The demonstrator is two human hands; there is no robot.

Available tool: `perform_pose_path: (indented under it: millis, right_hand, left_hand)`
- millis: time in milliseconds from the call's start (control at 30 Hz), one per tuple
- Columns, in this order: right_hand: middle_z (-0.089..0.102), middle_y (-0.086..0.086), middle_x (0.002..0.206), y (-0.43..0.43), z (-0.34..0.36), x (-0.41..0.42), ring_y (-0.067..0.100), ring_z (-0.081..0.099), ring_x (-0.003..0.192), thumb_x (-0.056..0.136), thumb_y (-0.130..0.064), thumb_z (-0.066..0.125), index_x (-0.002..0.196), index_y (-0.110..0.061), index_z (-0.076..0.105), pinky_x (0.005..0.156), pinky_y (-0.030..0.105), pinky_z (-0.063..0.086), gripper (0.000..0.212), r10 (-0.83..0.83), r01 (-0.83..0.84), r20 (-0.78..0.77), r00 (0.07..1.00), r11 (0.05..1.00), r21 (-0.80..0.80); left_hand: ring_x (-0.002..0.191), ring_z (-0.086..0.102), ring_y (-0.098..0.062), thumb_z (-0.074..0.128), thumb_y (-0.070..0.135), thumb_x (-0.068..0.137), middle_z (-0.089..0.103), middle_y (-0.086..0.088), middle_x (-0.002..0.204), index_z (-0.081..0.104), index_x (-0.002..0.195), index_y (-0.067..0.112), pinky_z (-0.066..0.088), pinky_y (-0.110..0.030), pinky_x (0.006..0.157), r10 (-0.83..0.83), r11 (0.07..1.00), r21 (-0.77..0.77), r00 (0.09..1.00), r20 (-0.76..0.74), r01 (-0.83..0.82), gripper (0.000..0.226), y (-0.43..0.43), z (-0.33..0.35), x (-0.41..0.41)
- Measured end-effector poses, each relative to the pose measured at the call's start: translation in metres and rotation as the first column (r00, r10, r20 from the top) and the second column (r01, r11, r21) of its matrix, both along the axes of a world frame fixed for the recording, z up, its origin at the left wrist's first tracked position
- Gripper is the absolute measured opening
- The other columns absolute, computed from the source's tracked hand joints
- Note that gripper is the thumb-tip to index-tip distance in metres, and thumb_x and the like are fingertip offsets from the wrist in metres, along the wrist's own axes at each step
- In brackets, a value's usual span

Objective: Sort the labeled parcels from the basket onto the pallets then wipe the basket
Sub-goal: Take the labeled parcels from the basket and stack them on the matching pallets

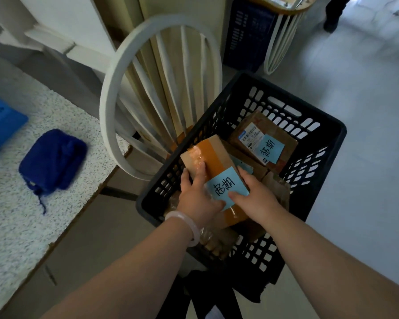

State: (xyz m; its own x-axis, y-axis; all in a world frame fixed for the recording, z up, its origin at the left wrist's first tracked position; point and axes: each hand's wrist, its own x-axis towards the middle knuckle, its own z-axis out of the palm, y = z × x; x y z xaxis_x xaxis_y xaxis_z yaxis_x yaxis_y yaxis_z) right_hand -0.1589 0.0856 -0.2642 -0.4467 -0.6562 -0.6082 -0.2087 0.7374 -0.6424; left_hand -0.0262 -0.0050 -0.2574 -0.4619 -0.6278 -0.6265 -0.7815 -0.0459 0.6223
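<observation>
A blue cloth (52, 161) waits on the bench (14, 222) at nine o'clock. In the basket (327, 134), left hand (197, 196) and right hand (255, 199) both clasp a taped parcel (213, 162); slick tape might let it slip back

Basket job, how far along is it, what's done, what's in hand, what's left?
Early stage. Nothing looks finished: no parcel is visibly sorted, and no pallet is clearly in view. In hand: the left hand and right hand both grip a taped parcel with a blue label, over the black basket. Left: another labeled parcel and more beneath it, then wiping, perhaps with the blue cloth on the counter.
</observation>
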Motion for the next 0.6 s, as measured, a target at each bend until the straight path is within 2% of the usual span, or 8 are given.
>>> perform_pose_path:
  millis: [167,267,333,400,500,600]
  right_hand:
    - [0.054,-0.013,0.121,0.008,0.028,0.006,0.006,0.053,0.108,0.092,-0.023,0.067,0.151,-0.042,0.027,0.094,0.032,0.048,0.073,-0.054,0.056,0.041,0.998,0.996,-0.066]
    - [0.045,-0.024,0.104,0.017,0.047,0.007,0.004,0.046,0.106,0.09,-0.022,0.069,0.149,-0.043,0.03,0.095,0.033,0.047,0.073,-0.101,0.099,-0.01,0.995,0.988,-0.119]
    - [0.041,-0.018,0.114,0.023,0.058,0.006,0.007,0.041,0.115,0.088,-0.028,0.071,0.149,-0.045,0.028,0.098,0.036,0.046,0.076,-0.139,0.131,-0.045,0.989,0.98,-0.152]
    - [0.034,-0.012,0.124,0.026,0.07,0.006,0.013,0.039,0.124,0.087,-0.031,0.071,0.15,-0.047,0.024,0.101,0.041,0.047,0.08,-0.165,0.155,-0.04,0.986,0.971,-0.184]
    - [0.03,-0.01,0.131,0.025,0.092,0.011,0.013,0.038,0.122,0.09,-0.033,0.069,0.15,-0.048,0.02,0.093,0.035,0.047,0.079,-0.167,0.156,-0.021,0.986,0.952,-0.264]
    - [0.027,-0.01,0.147,0.018,0.113,0.021,0.015,0.036,0.13,0.091,-0.037,0.065,0.15,-0.052,0.015,0.099,0.039,0.045,0.079,-0.162,0.146,-0.015,0.987,0.921,-0.362]
  left_hand:
    - [0.149,0.005,-0.028,0.079,0.03,0.079,-0.014,0.009,0.162,0.004,0.151,0.048,0.032,-0.045,0.115,-0.047,0.997,-0.06,0.999,-0.016,0.046,0.106,-0.001,0.019,0.004]
    - [0.149,0.01,-0.026,0.079,0.034,0.078,0.004,0.006,0.162,0.01,0.151,0.049,0.029,-0.052,0.115,-0.051,0.995,-0.092,0.996,-0.077,0.044,0.102,0.001,0.031,0.006]
    - [0.146,0.02,-0.022,0.079,0.034,0.077,0.02,0.006,0.158,0.014,0.15,0.05,0.032,-0.051,0.114,-0.027,0.995,-0.104,0.987,-0.16,0.01,0.099,0.002,0.043,0.008]
    - [0.144,0.023,-0.019,0.079,0.032,0.079,0.024,0.007,0.155,0.018,0.149,0.049,0.034,-0.046,0.114,-0.012,0.993,-0.115,0.973,-0.23,-0.015,0.095,0.004,0.059,0.01]
    - [0.146,0.018,-0.017,0.078,0.034,0.079,0.017,0.01,0.158,0.018,0.147,0.05,0.031,-0.044,0.116,-0.06,0.98,-0.201,0.95,-0.307,-0.003,0.092,0.003,0.085,0.016]
    - [0.148,0.009,-0.015,0.076,0.036,0.081,0.004,0.016,0.159,0.014,0.148,0.051,0.028,-0.044,0.118,-0.105,0.967,-0.256,0.929,-0.354,0.012,0.093,-0.004,0.114,0.026]
